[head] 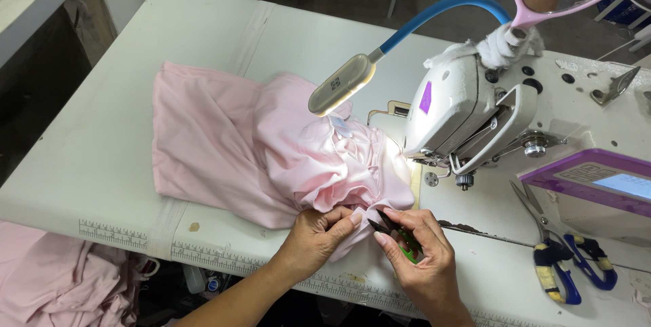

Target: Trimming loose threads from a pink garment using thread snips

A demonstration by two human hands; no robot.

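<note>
A pale pink garment (pixel 224 144) lies bunched on the white sewing table (pixel 108 130), its gathered end reaching the needle area of the white sewing machine (pixel 468 106). My left hand (pixel 317 240) pinches a fold of the pink fabric at the table's front edge. Right beside it, my right hand (pixel 419 254) grips small thread snips (pixel 397 231) with dark blades and a green handle. The blade tips point at the fabric held between my left fingers.
A lamp on a blue gooseneck (pixel 342 84) hangs over the fabric. Large scissors (pixel 566 259) with blue and yellow handles lie at the right. A control panel with a purple rim (pixel 603 178) sits on the machine. More pink fabric (pixel 61 279) lies below the table's left front.
</note>
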